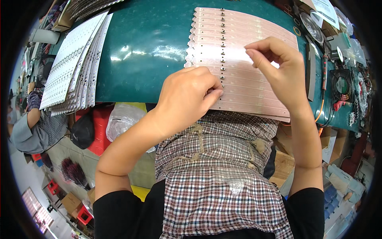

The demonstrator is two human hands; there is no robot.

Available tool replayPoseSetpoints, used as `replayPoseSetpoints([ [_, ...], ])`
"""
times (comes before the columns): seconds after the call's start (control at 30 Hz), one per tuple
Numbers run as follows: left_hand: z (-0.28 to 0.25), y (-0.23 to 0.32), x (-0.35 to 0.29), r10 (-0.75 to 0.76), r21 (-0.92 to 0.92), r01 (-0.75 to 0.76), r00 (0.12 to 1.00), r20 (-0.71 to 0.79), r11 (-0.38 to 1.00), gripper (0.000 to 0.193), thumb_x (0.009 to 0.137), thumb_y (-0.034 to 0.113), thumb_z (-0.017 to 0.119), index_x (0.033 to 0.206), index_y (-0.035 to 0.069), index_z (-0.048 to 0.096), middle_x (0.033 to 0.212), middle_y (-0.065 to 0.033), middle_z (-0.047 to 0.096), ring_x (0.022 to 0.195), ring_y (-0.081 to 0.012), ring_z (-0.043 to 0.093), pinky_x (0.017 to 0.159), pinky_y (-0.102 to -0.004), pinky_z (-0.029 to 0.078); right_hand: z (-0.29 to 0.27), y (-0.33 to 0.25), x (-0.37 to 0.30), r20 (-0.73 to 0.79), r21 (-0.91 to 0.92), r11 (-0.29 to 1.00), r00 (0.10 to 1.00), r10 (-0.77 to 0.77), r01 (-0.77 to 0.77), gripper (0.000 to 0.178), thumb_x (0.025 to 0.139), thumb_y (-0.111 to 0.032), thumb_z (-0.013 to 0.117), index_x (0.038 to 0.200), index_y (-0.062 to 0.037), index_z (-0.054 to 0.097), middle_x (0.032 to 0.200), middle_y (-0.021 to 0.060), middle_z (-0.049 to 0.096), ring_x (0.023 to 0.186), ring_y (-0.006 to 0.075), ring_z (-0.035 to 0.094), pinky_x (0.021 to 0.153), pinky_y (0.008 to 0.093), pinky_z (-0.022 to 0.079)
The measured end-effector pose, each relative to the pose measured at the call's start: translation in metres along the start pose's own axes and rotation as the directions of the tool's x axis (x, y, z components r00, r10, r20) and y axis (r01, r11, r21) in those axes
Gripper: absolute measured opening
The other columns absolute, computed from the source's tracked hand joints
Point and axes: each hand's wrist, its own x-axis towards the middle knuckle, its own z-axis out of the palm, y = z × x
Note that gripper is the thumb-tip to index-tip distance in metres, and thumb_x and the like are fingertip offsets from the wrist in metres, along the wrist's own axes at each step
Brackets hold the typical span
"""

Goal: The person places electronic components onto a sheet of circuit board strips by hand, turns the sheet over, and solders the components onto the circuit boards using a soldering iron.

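A pinkish panel of long joined strips [254,85] lies on the green table in front of me, its left edge scalloped. Small metal-and-black parts [223,38] run down it in a row, one per strip on the upper strips. My left hand [191,89] rests on the panel's lower left, fingers curled, with thumb and forefinger pinched beside the lower end of that row. Above the panel's right half my right hand [278,63] is raised, thumb and forefinger tips together. Whatever either pinch holds is too small or hidden to make out.
A stack of white strip panels [73,63] lies at the table's left. On the right are a soldering iron [325,71] with an orange cord, a small black fan [342,85], a solder spool [336,53] and a metal dish [311,28]. Another person [34,127] sits at far left.
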Motion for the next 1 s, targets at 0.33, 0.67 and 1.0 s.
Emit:
replayPoseSetpoints([
  [0.33,0.01,0.006,-0.009,0.241,0.359,-0.228,0.971,0.009,0.905,0.015,0.072,0.006,0.078,0.082,0.008,0.067,0.08,-0.0041,0.061,0.073,-0.0228,0.06,0.063,-0.0345,0.051,-0.015,0.055,0.085,-0.132,-0.363,0.932,0.99,-0.042,-0.009,0.021,0.091,-0.016,0.073,0.101,0.0024,0.075,0.082,0.0046,0.073,0.077,0.0093,0.066,0.071,0.0251,0.052],
  [0.67,0.008,0.004,-0.01,0.243,0.203,-0.217,0.963,-0.117,0.955,0.014,0.075,0.008,0.081,0.085,0.008,0.07,0.079,-0.0051,0.065,0.069,-0.0238,0.063,0.062,-0.0337,0.052,0.019,0.112,0.167,-0.25,-0.517,0.848,0.968,-0.018,-0.118,0.016,0.076,-0.016,0.074,0.083,-0.0021,0.076,0.085,0.0201,0.073,0.084,0.035,0.072,0.079,0.0432,0.056],
  [1.0,-0.038,-0.053,0.065,0.047,0.153,-0.002,0.957,-0.288,0.988,0.016,0.088,0.016,0.074,0.098,0.003,0.077,0.087,-0.0084,0.075,0.077,-0.0158,0.071,0.07,-0.0283,0.054,-0.006,0.074,0.157,-0.227,-0.128,0.958,0.948,0.223,-0.256,0.015,0.081,-0.011,0.07,0.078,0.0035,0.074,0.073,0.0153,0.073,0.067,0.0234,0.071,0.07,0.0337,0.057],
])
